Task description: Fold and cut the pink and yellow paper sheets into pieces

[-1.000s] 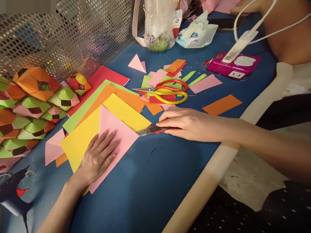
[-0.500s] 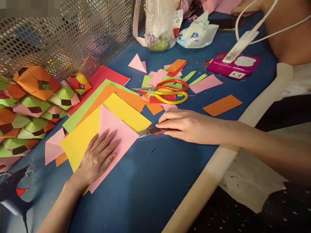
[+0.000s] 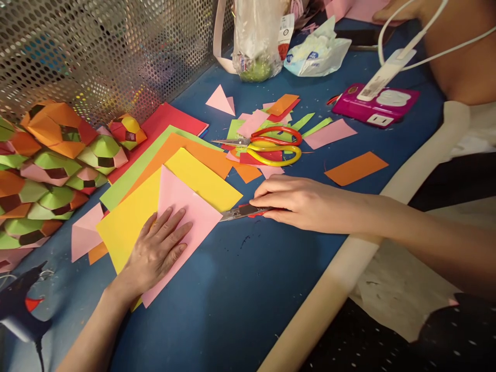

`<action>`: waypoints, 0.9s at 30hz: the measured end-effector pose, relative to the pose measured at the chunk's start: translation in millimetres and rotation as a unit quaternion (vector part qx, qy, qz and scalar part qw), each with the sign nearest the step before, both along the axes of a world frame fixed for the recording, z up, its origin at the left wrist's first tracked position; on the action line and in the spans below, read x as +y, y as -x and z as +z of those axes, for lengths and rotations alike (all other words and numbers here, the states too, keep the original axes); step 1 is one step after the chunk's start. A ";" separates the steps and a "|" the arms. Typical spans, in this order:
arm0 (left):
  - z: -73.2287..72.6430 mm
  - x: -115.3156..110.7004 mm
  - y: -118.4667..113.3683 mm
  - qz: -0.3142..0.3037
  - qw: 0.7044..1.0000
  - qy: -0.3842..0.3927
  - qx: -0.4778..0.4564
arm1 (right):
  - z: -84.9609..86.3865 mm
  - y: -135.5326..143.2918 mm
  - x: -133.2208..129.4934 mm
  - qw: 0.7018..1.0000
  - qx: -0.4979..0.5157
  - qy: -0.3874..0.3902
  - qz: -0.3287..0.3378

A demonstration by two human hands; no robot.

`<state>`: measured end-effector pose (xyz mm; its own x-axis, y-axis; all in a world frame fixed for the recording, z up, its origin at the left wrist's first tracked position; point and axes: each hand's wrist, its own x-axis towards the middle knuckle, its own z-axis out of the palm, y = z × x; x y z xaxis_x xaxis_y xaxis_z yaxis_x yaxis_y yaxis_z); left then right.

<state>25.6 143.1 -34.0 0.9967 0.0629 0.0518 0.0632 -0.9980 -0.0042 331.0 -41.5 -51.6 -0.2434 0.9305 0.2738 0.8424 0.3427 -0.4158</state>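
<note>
My left hand (image 3: 160,248) lies flat with fingers stretched out on a pink sheet of paper (image 3: 194,201), pressing it down over a yellow sheet (image 3: 134,227). In my right hand (image 3: 289,201) is a utility knife (image 3: 248,210), its blade pointing left. The blade's tip meets the pink paper's right corner; whether it sits inside a fold there, I cannot tell. Behind the yellow sheet, orange paper (image 3: 209,153), green paper (image 3: 151,155) and red paper (image 3: 174,121) fan out. Scissors (image 3: 267,146) with red and yellow handles rest on paper scraps beyond my right hand.
Folded paper shapes (image 3: 58,129) are piled at left against a perforated metal panel (image 3: 127,46). A glue gun (image 3: 23,310) stands at lower left. Farther back are a plastic bag (image 3: 256,41), a tissue pack (image 3: 318,49) and a purple packet (image 3: 375,106). Another person's arm (image 3: 453,51) is at upper right.
Both hands, the knife and the pink paper hold nearly the same positions. The whole view has shifted very slightly.
</note>
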 end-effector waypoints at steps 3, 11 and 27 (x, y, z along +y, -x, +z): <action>-0.8 0.1 0.3 0.001 1.000 0.000 -0.001 | -1.1 1.0 -0.2 1.000 0.000 -0.004 0.003; 0.1 -1.3 0.1 0.006 1.000 -0.001 0.001 | -2.2 4.1 -0.7 1.000 -0.004 -0.019 0.004; -0.5 -0.1 1.1 0.010 1.000 0.000 -0.001 | -1.5 9.2 -0.4 1.000 0.012 -0.007 0.010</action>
